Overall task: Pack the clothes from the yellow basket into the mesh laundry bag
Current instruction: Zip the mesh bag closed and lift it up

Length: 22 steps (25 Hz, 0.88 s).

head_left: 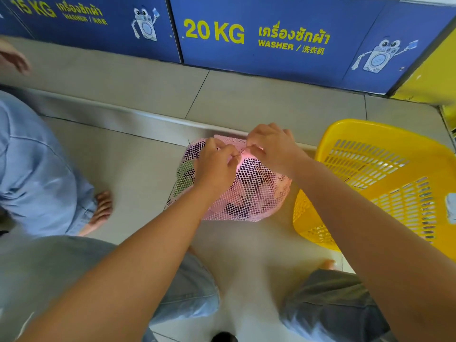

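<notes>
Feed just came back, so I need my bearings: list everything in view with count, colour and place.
mesh laundry bag: one, pink, stuffed with clothes, on the floor at centre
basket: one, yellow, tipped, right of the bag, looks empty
washer panels: two, blue with yellow lettering, along the top
floor: grey tiles
second person: one, blue clothes, barefoot, left edge
left hand: pinching the bag's top
right hand: pinching the bag's top

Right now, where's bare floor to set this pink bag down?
Free: tiles left of the mesh bag, before the bystander's foot, and the raised step below the washer panels. Crowded: right side, where the yellow basket nearly meets the bag.
</notes>
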{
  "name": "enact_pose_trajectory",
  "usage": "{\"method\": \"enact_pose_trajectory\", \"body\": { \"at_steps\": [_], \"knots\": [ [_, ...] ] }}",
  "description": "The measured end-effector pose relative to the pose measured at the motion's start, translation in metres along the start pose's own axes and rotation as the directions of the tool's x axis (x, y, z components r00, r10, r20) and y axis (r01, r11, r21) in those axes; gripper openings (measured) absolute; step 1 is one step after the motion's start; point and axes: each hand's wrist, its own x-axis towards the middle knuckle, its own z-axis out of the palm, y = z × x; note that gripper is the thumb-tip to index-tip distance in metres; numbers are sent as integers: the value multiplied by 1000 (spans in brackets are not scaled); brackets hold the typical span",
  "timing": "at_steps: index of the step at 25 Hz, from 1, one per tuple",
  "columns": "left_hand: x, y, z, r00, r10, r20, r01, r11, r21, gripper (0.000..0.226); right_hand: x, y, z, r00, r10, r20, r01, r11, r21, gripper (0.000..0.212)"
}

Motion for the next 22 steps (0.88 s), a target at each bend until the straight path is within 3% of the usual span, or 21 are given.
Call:
{"method": "enact_pose_trajectory", "body": {
  "at_steps": [3, 6, 8, 11, 14, 16, 19, 21, 22],
  "knots": [
    [-2, 3, -5, 1000, -5, 1, 5, 991, 130, 12, 2, 2, -1, 995, 4, -101, -20, 988, -152, 22],
    [-6, -3, -12, 1000, 4, 23, -10, 966, 258, 10, -1, 18, -3, 937, 249, -243, -292, 943, -157, 19],
    [-7, -7, -15, 997, 24, 79, -46, 955, 293, 12, -2, 28, -4, 902, 349, -252, -378, 923, -76, 19],
    [-4, -8, -16, 995, -10, 95, -13, 972, 234, 12, -1, 33, -7, 942, 303, -145, -297, 953, 64, 23],
    [-3, 2, -10, 999, -48, 9, 46, 987, 155, 9, -1, 30, -8, 964, 237, -120, -219, 965, 145, 20],
    [-1, 10, -3, 992, -127, 13, 122, 969, 214, 24, -1, 26, -6, 971, 207, -119, -184, 967, 178, 20],
    [1, 16, 6, 941, -309, 139, 215, 862, 460, 40, -1, 25, -3, 972, 183, -148, -150, 966, 212, 17],
    [3, 13, 16, 925, -342, 164, 239, 861, 448, 42, -2, 25, -3, 971, 174, -162, -132, 962, 240, 16],
    [4, 10, 20, 920, -356, 165, 283, 893, 351, 40, -2, 25, -3, 971, 173, -165, -127, 958, 257, 15]
  ]
}}
